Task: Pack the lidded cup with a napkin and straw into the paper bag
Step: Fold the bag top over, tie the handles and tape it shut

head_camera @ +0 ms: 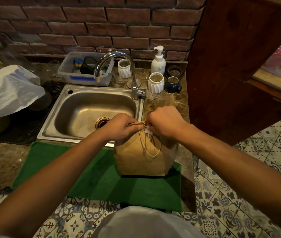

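Observation:
A brown paper bag (136,160) stands upright on a green mat (102,182) at the counter's front edge, right of the sink. My left hand (121,125) and my right hand (164,122) both pinch the bag's top edge, pressed together at its mouth. A bit of white paper (148,131) pokes out under my right hand. The bag's string handles (151,148) hang down its front. The cup and the straw are hidden from view.
A steel sink (78,115) with a curved tap (133,73) lies behind the bag. Behind it stand a plastic tub (84,78), two white ribbed pots (155,83), a soap pump bottle (158,61) and a dark mug (172,85). A white plastic bag (7,93) lies left; a wooden panel (230,66) rises right.

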Demonstrator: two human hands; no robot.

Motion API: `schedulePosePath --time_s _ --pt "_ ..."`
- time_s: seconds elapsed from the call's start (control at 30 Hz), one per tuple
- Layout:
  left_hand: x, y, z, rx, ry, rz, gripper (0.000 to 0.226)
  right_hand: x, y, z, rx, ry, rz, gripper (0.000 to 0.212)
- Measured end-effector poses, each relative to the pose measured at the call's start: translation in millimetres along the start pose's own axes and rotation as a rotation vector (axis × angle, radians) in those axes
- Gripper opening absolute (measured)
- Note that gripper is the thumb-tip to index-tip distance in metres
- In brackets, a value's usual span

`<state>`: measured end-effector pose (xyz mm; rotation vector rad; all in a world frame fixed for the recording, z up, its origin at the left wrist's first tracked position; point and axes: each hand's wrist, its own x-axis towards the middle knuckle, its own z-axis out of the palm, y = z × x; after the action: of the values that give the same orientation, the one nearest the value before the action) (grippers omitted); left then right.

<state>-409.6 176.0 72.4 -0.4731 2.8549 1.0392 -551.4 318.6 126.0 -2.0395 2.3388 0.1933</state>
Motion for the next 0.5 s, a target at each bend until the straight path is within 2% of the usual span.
schedulePosePath --time_s 0.1,0.33,0.37,0.43,0.5 --pt "0.3 2.1 -1.8 -0.008 0.000 0.001 0.043 -0.8 -3.5 1.1 -0.040 0.031 0.022 0.025" --pt "0.9 8.0 -4.3 0.084 -0.041 0.038 0.041 -8.3 -10.1 14.8 -0.083 0.143 0.055 0.018" --pt "1.3 8.9 -4.6 0.092 -0.051 0.045 0.041 -8.0 -7.6 15.6 -0.087 0.161 0.066 0.022" --pt "2.0 10.0 -6.3 0.095 -0.061 0.065 0.041 -6.5 1.5 17.0 -0.104 0.179 0.082 0.044" --pt "2.9 11.6 -8.8 0.089 -0.081 0.092 0.041 -5.3 12.0 16.2 -0.139 0.169 0.020 0.061"
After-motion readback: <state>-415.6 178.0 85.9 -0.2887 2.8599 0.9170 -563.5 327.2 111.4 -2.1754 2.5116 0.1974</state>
